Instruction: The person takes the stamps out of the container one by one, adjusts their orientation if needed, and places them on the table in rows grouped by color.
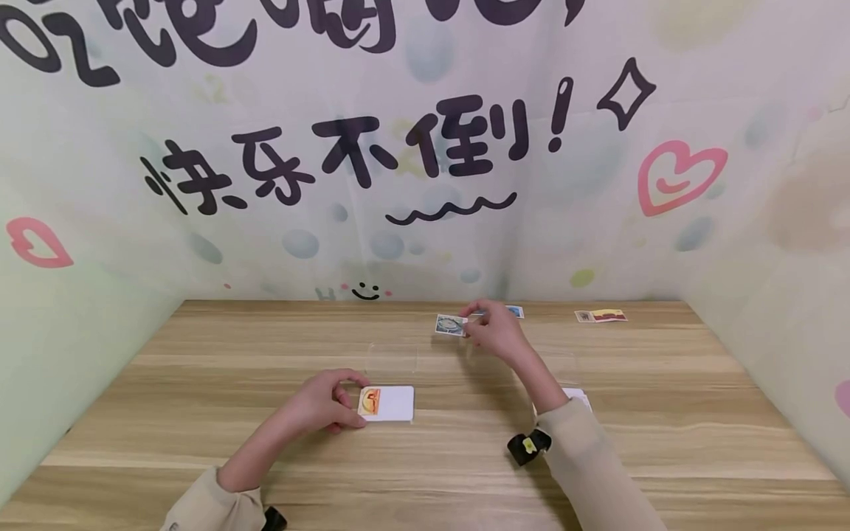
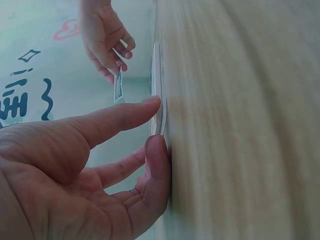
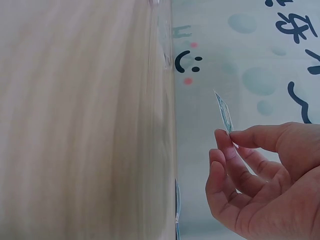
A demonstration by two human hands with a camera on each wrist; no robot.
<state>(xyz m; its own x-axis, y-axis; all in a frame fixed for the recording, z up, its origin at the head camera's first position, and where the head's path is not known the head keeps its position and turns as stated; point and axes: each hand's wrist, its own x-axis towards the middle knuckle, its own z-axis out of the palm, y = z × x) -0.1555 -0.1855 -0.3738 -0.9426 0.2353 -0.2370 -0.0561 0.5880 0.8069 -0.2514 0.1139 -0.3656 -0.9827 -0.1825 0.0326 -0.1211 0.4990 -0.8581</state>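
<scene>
My left hand grips the left end of a small stack of cards on the table; the top card is white with an orange picture at its left end. Seen from the left wrist, thumb and a finger hold the thin edges of the stack. Toward the back, my right hand pinches a card with a blue-green picture. That card is held between thumb and fingertip, off the table, in the right wrist view.
A blue card lies at the back, partly behind the right hand. A yellow and dark red card with a grey end lies to its right. Another white stack is partly hidden by the right forearm. A clear plastic piece lies mid-table; a printed wall closes the back.
</scene>
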